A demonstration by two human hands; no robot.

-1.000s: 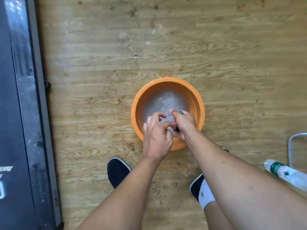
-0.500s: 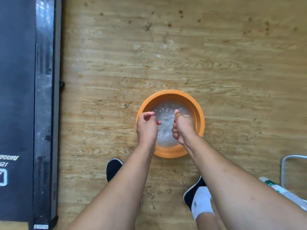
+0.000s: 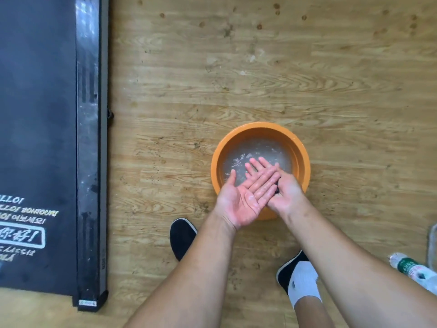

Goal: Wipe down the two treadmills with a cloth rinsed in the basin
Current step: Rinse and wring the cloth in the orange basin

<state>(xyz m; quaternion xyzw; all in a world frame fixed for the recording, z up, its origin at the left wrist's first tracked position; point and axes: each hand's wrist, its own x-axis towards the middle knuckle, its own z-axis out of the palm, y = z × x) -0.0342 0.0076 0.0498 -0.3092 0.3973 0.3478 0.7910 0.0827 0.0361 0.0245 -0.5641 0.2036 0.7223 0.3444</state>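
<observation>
**Head view, looking down.** The frame was filled by a wooden floor [image 3: 260, 67] marked with dark spots and grit. One treadmill [image 3: 37, 114], its black deck printed with white lettering, was laid along the left edge; a second was not shown. The orange basin [image 3: 260, 127] was set on the floor well right of the treadmill and just ahead of the feet. Cloudy, ruffled water [image 3: 264, 150] was held in it.

Both hands were held together over the near half of the basin. The left hand [image 3: 238, 202] was turned palm up, wet, with fingers straight, and nothing was held in it. The right hand [image 3: 288, 196] was laid back-up against the left fingers. Its own fingers were mostly hidden, so whether anything was pinched could not be told.

A black shoe [image 3: 181, 237] was planted near the basin's left side, and a bottle [image 3: 412, 268] lay near the right foot. The cloth was not plainly seen; a small dark patch [image 3: 276, 191] where the hands crossed may have been part of it.

**Hazards, as judged.**
- Water could be dripped from the wet hands onto the floor beside the shoe, and a slip caused.
- The basin could be tipped if its near rim were pressed by a wrist.
- The bottle could be trodden on once the feet were moved.
- Excess water could be carried onto the treadmill by a poorly wrung cloth.
</observation>
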